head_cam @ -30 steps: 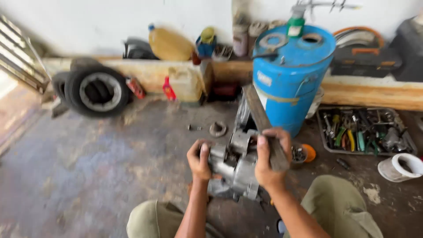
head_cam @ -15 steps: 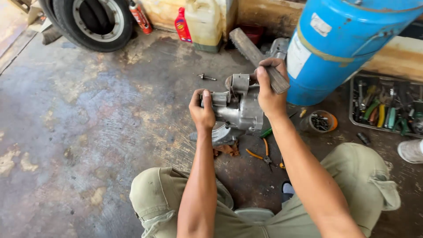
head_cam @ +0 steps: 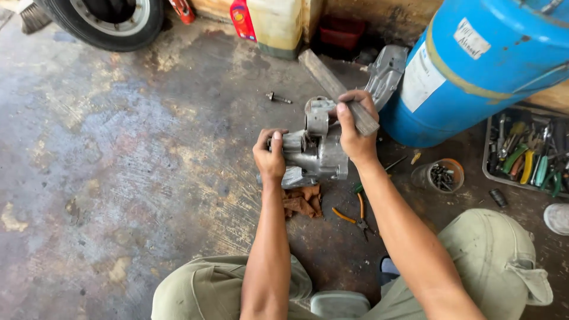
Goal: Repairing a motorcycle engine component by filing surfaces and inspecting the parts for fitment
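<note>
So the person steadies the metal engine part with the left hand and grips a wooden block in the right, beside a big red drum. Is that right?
Nearly. The drum is blue, not red, as the head view shows. The rest holds: the left hand steadies the metal engine part, and the right hand grips the wooden block.

Stained grey concrete floor (head_cam: 118,178) under me. Rust-brown rag (head_cam: 302,201) just below my hands, orange-handled pliers (head_cam: 352,216) beside it under my right wrist. Small steel bolt (head_cam: 277,97) above my left hand. Big blue metal drum (head_cam: 474,65) right of my right hand; small round tub of bits (head_cam: 438,176) and grey tool tray (head_cam: 524,155) below it. Black tyre (head_cam: 106,21) and cream plastic jerrycan (head_cam: 275,24) far above my left hand.
</note>
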